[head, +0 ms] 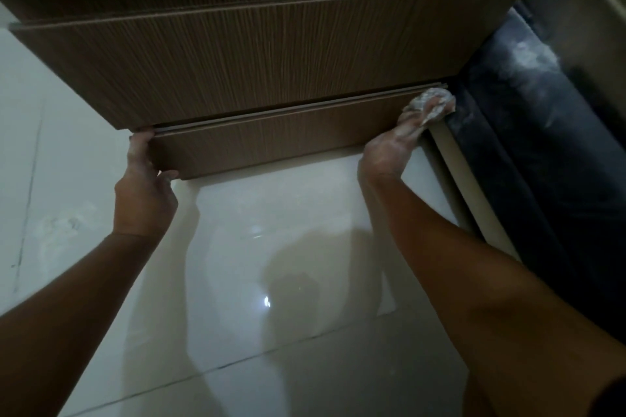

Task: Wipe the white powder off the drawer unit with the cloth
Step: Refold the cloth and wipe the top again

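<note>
My left hand (144, 179) grips the left end of the bottom drawer front (271, 142), fingers curled round its edge; my right hand (389, 145) presses the cloth (428, 105) onto the drawer unit's (237, 61) lower right corner, fingers closed on it; I judge powder could fall on the glossy floor (271, 247), or the open drawer could pinch my fingers.

the glossy floor (271, 247) before the drawer unit (237, 64) lay open between both forearms. the left hand (144, 186) blocked the bottom drawer's left end, the right hand (399, 142) with the cloth (432, 105) its right corner. a dark panel (542, 162) closed off the right side.
</note>
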